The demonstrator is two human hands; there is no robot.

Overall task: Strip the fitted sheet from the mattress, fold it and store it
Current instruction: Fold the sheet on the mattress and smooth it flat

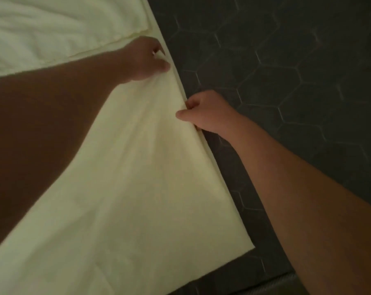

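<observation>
Sheet: The pale yellow sheet (137,177) lies spread flat across the left and middle of the view. Its long right edge runs diagonally from the far middle to a near corner at the right. That edge looks layered, so the sheet is probably already doubled over.

Left hand: Your left hand (145,58) reaches across to the far part of that edge. Its fingers are curled tight and pinch the cloth.

Right hand: Your right hand (203,112) grips the same edge nearer to you. The thumb lies on top and the fingers are tucked under the cloth.

Why this hold: Two grips apart on one edge keep the stretch between them straight. Faint creases fan out from both hands into the sheet, which suggests you are drawing it taut.

Mattress: A dark surface quilted in hexagons (286,60) fills the right side and continues under the sheet. It appears to be the bare mattress, serving as your folding table.

Far left: Rumpled white cloth (42,28) lies beyond the sheet, touching it. You cannot tell whether it is part of the same sheet.

Stage: Stripping looks finished and you seem to be mid-fold, with nothing stored yet.

Next: Most likely you carry this edge over to make another fold.
</observation>
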